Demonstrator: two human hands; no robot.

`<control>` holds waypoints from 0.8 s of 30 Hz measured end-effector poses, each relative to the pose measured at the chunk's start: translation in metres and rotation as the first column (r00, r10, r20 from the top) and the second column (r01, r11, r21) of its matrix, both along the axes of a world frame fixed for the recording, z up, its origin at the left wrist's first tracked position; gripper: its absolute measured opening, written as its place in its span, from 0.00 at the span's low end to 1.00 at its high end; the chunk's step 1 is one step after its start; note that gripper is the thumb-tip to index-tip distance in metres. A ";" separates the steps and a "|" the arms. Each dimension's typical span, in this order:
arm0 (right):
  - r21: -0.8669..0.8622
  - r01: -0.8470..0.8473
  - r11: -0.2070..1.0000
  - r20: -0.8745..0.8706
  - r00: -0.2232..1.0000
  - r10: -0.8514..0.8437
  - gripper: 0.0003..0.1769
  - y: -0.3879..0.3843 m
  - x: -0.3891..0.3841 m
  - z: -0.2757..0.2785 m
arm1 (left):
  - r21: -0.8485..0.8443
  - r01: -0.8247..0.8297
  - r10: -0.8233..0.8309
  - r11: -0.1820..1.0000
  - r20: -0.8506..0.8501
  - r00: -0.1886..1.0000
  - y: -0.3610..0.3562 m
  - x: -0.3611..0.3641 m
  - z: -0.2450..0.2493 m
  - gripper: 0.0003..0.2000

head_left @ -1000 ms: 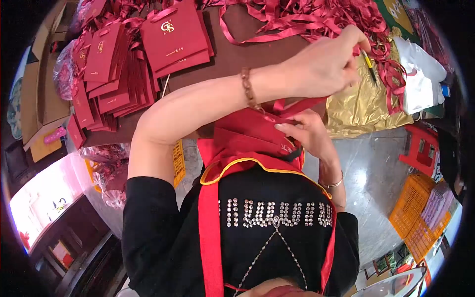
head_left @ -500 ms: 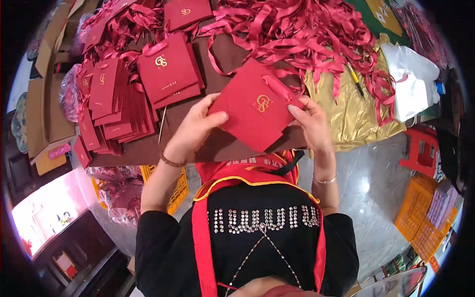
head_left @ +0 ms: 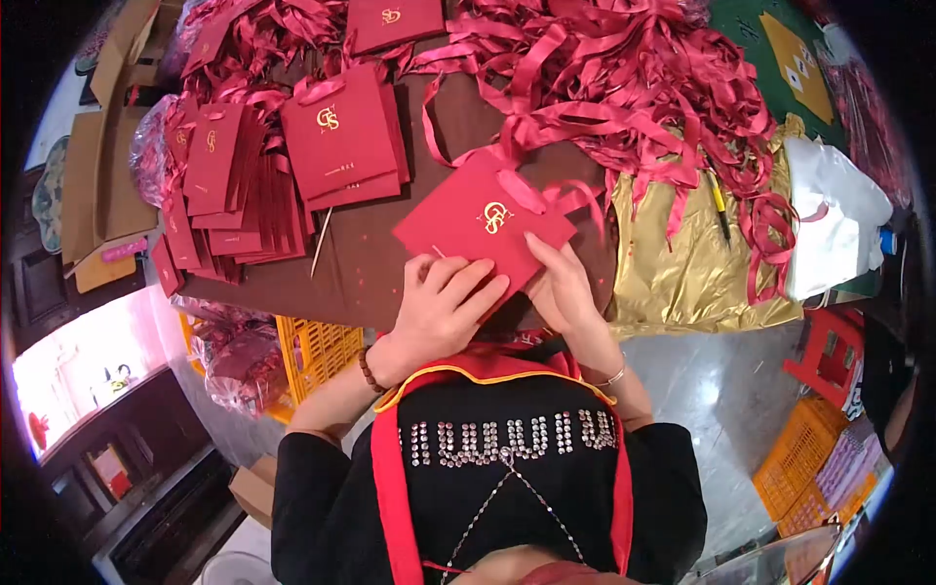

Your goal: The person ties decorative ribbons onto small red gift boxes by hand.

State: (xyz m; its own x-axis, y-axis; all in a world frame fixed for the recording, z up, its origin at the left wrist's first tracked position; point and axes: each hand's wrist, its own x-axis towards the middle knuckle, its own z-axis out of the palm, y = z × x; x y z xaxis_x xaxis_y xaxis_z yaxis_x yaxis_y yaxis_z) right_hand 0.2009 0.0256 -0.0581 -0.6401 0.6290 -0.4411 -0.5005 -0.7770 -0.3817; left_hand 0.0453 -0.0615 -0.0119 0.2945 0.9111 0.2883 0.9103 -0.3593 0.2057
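Observation:
A small red paper bag (head_left: 468,210) with a gold monogram is held tilted above the brown tabletop, a red ribbon at its upper edge. My left hand (head_left: 444,304) lies across its lower left part, fingers bent over the front. My right hand (head_left: 561,285) grips the lower right edge, thumb on the front and the other fingers mostly hidden behind. To the left lie a stack of similar red bags (head_left: 341,136) and a fanned pile of narrower-looking ones (head_left: 229,185). A heap of loose red ribbons (head_left: 624,78) spreads behind the held bag.
Gold wrapping (head_left: 673,278) covers the table's right part, with a yellow-and-black pen (head_left: 720,207) on it and white plastic (head_left: 834,214) beside it. A thin stick (head_left: 321,242) lies below the bag stack. Orange crates (head_left: 317,356) stand below the table.
My left hand has moved from the bag's left corner onto its lower front. My right hand has shifted down and left. The bag has turned and a ribbon end now trails at its right.

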 end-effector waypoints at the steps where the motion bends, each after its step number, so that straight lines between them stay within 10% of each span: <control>1: -0.002 -0.016 1.000 -0.009 1.000 0.016 0.26 0.002 0.001 -0.002 | -0.008 -0.011 0.011 1.000 0.004 1.000 -0.002 -0.001 0.000 0.22; 9: 0.077 -0.115 0.990 0.018 0.993 0.113 0.26 0.002 0.000 0.004 | -0.091 -0.328 0.339 0.940 0.341 0.877 -0.011 -0.032 0.009 0.24; 11: 0.127 -0.129 0.983 0.076 0.990 0.120 0.26 0.002 0.000 0.005 | -0.368 -0.468 0.596 0.803 0.494 0.634 -0.005 -0.045 0.009 0.27; 14: 0.188 -0.256 0.948 0.080 0.966 0.245 0.26 0.003 0.001 0.017 | -0.719 0.043 0.711 0.693 0.693 0.120 0.006 -0.056 0.024 0.22; 24: 0.240 -0.077 0.968 0.219 0.976 0.023 0.14 0.027 -0.021 -0.005 | -0.673 -0.015 0.663 0.739 0.723 0.194 -0.028 -0.062 0.020 0.18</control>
State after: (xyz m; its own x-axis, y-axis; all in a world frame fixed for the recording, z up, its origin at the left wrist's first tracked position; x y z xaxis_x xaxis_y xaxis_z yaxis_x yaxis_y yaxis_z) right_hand 0.1795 0.0529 -0.0634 -0.5821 0.7044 -0.4062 -0.3499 -0.6679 -0.6569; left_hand -0.0171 -0.0898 0.0078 -0.2391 0.9033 -0.3563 -0.0201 0.3622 0.9319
